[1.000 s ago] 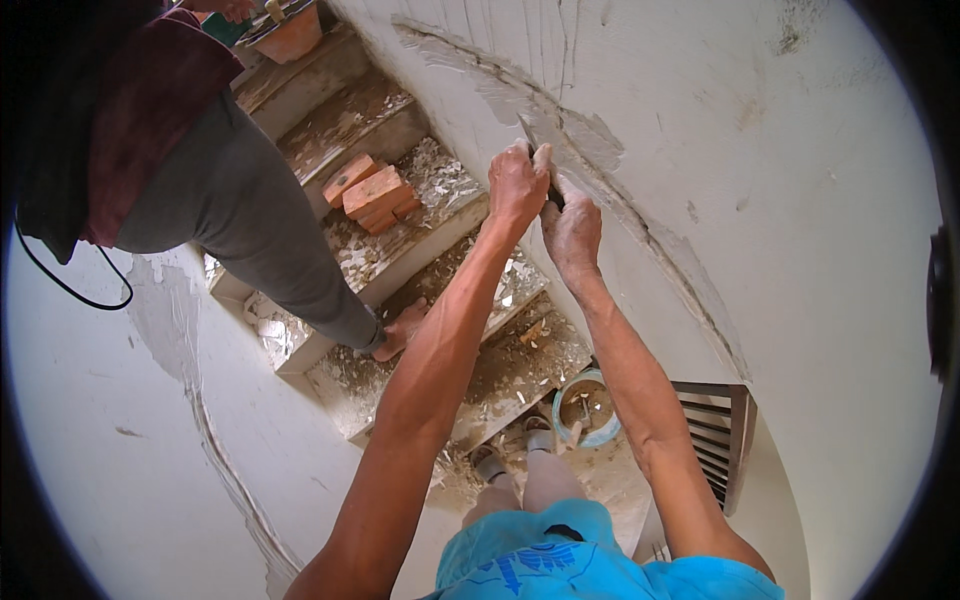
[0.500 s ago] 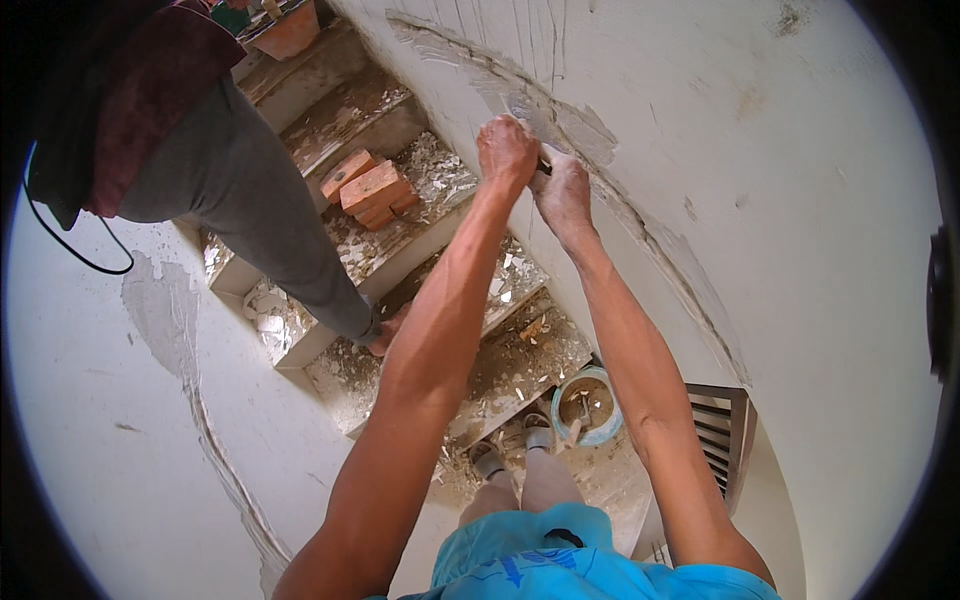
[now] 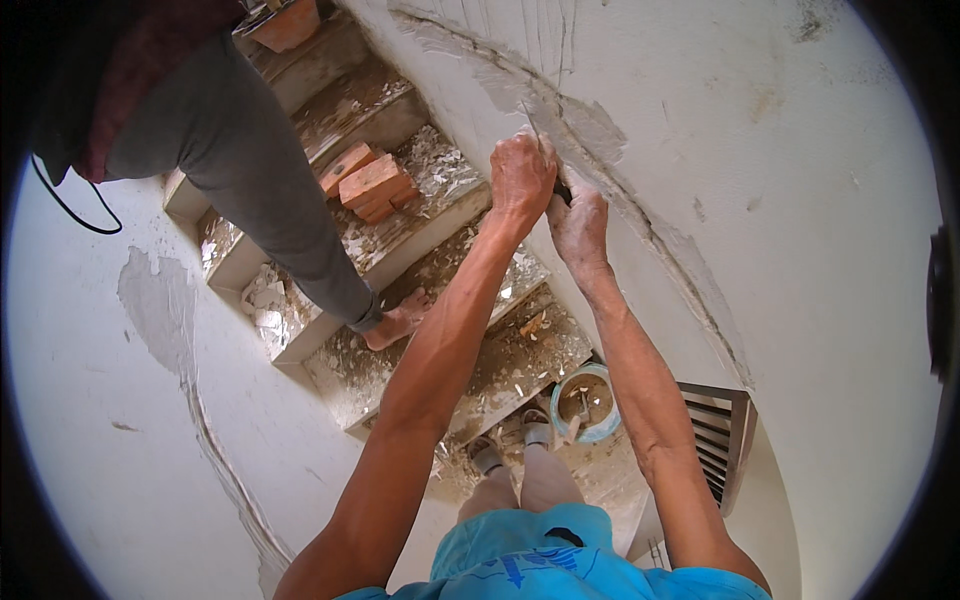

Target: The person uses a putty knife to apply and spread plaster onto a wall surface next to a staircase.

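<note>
My right hand point(image 3: 580, 222), dusted with white powder, is wrapped around the dark handle of a putty knife point(image 3: 531, 118). My left hand point(image 3: 523, 178) is closed beside it, against the blade end; its fingers hide most of the blade. Only a thin strip of the blade shows past the knuckles, turned almost edge-on. Both hands are close to the white wall point(image 3: 760, 230), just beside a long crack point(image 3: 640, 225) with grey filler smeared along it.
Rubble-strewn stairs point(image 3: 400, 255) hold stacked bricks point(image 3: 375, 185). A person in grey trousers point(image 3: 250, 150) stands barefoot on them at the left. A bucket point(image 3: 600, 432) stands by my feet, near a slatted vent point(image 3: 735, 440). An orange tub point(image 3: 287, 27) is higher up.
Both hands have drawn slightly down and right, a little away from the crack's upper part. The blade has turned to appear thin. The other person has shifted slightly, showing more of the foot.
</note>
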`<move>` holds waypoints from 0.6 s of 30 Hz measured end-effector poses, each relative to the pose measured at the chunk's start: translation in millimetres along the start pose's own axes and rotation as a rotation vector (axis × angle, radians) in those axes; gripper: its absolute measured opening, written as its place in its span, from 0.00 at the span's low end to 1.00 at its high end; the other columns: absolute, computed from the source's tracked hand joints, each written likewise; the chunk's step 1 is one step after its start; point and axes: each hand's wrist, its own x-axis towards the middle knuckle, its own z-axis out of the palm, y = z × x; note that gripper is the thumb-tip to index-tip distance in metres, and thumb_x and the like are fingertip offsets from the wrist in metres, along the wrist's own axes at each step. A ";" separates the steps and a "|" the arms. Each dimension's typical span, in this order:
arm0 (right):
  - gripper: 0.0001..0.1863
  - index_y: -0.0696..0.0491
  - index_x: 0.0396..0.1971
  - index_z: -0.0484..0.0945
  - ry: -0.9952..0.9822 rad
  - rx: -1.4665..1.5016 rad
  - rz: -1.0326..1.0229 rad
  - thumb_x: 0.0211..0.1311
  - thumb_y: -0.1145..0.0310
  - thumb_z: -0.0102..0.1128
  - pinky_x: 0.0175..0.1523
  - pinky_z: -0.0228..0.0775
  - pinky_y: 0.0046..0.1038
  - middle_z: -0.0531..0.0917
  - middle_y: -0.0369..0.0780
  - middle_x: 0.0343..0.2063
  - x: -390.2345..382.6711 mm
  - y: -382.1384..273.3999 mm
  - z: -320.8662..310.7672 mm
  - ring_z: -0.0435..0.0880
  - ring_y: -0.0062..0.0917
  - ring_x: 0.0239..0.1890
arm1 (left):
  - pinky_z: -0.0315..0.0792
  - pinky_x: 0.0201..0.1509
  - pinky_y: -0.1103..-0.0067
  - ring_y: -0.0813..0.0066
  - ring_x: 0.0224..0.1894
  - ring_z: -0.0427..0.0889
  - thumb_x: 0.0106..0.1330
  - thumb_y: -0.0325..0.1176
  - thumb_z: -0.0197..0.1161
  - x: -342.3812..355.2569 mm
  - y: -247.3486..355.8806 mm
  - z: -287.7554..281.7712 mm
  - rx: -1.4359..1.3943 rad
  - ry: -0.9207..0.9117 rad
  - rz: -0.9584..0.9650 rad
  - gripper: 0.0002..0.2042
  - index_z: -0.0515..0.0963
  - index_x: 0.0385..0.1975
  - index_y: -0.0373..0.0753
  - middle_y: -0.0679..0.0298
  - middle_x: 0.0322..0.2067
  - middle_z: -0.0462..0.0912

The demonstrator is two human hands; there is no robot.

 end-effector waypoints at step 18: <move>0.19 0.59 0.48 0.75 -0.099 0.093 0.194 0.54 0.74 0.52 0.30 0.65 0.25 0.78 0.42 0.23 -2.8 -5.2 6.8 0.75 0.22 0.24 | 0.75 0.34 0.62 0.45 0.27 0.80 0.59 0.36 0.55 4.3 -2.7 -2.3 -0.027 -0.151 -0.119 0.15 0.78 0.21 0.27 0.40 0.21 0.77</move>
